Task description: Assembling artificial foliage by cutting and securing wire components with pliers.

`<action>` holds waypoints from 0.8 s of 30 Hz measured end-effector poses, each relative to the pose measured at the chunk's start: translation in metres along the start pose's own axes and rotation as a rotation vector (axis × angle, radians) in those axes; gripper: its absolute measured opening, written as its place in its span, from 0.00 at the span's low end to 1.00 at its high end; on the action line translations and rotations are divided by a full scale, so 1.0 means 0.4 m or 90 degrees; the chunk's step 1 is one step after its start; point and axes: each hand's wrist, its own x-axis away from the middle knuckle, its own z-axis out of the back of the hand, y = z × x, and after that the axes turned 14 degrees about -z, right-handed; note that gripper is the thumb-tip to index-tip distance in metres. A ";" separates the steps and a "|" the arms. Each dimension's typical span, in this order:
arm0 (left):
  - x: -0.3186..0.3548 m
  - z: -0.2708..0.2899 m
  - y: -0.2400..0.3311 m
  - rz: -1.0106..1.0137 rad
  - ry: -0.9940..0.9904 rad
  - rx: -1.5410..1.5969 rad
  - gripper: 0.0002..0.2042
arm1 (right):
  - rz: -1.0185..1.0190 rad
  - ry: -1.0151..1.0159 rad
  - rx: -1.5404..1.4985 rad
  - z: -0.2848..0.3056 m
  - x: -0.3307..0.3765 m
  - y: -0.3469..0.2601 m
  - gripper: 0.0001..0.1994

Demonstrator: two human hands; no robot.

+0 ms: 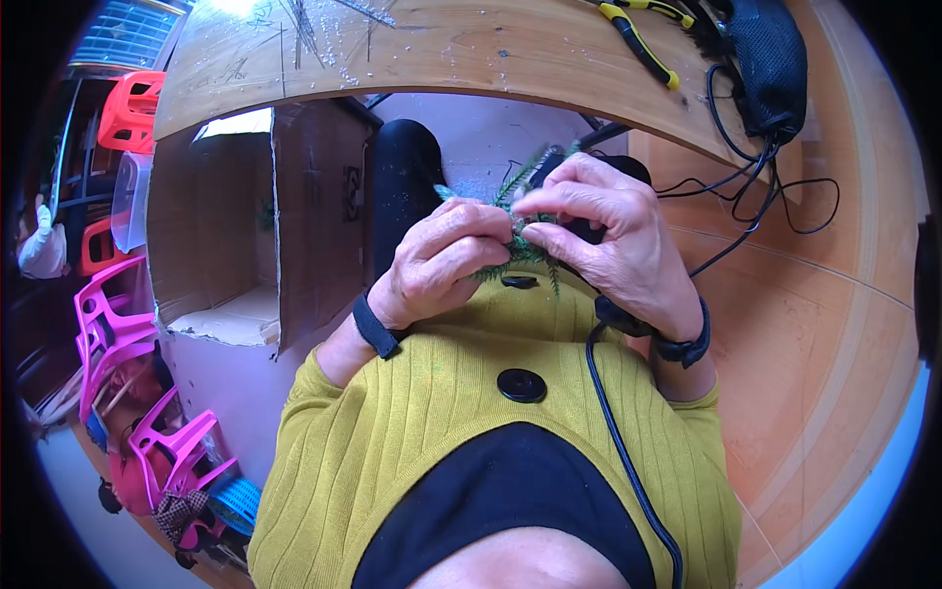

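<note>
Near a littered wooden table and cardboard box, left hand and right hand tight on green sprig.

Left of the box, a tub; right, a sprig between the hands; beyond, the tabletop bearing pliers.

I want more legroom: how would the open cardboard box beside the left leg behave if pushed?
The cardboard box is probably light for its size, since its walls look thin. Its open rim may bend under pressure, as the edge already looks uneven. Flat sides make rolling unlikely.
</note>
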 end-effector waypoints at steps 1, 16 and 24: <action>-0.002 -0.001 -0.001 -0.003 -0.005 0.003 0.11 | 0.016 -0.022 0.000 0.001 -0.004 0.009 0.07; 0.012 -0.004 -0.035 0.080 0.143 0.026 0.13 | -0.082 0.010 -0.235 -0.007 0.020 0.052 0.05; 0.011 -0.015 -0.031 0.065 0.146 0.006 0.13 | 0.127 0.001 -0.112 0.001 0.030 0.050 0.10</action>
